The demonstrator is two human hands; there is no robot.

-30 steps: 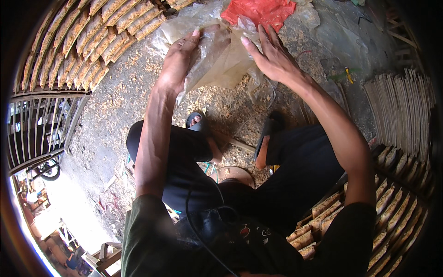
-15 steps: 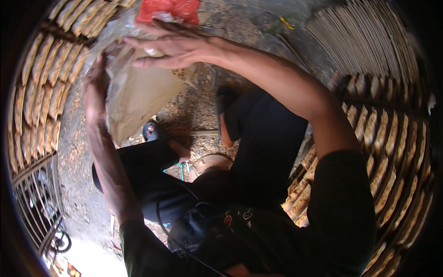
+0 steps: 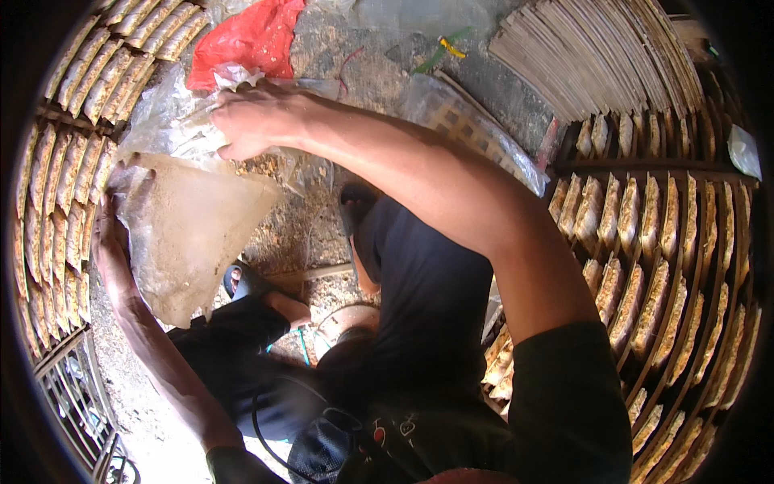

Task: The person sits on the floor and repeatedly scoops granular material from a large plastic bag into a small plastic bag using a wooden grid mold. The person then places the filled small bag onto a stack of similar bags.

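Observation:
A cloudy, translucent plastic sheet (image 3: 189,230) hangs tilted in front of me at the left, above the floor and my left foot. My left hand (image 3: 114,206) is at its left edge, with the fingers partly behind the plastic and seemingly gripping it. Past the sheet's upper edge, crumpled clear plastic (image 3: 165,121) lies bunched. My right hand (image 3: 254,121) reaches across over it, back of the hand up, fingers curled down onto the clear plastic. The right fingertips are partly hidden. Whether the sheet and crumpled plastic are one piece, I cannot tell.
A red plastic bag (image 3: 250,44) lies beyond my right hand. Racks of filled slats (image 3: 56,210) stand at the left, more racks (image 3: 645,234) at the right. Stacked grey slats (image 3: 597,60) are at the far right. A plastic-covered lattice piece (image 3: 463,125) rests on the littered floor.
Both hands have shifted left and lower in the view, the plastic sheet with them. My right hand's fingers, stretched out before, are now curled on the crumpled plastic. The head view has shifted too.

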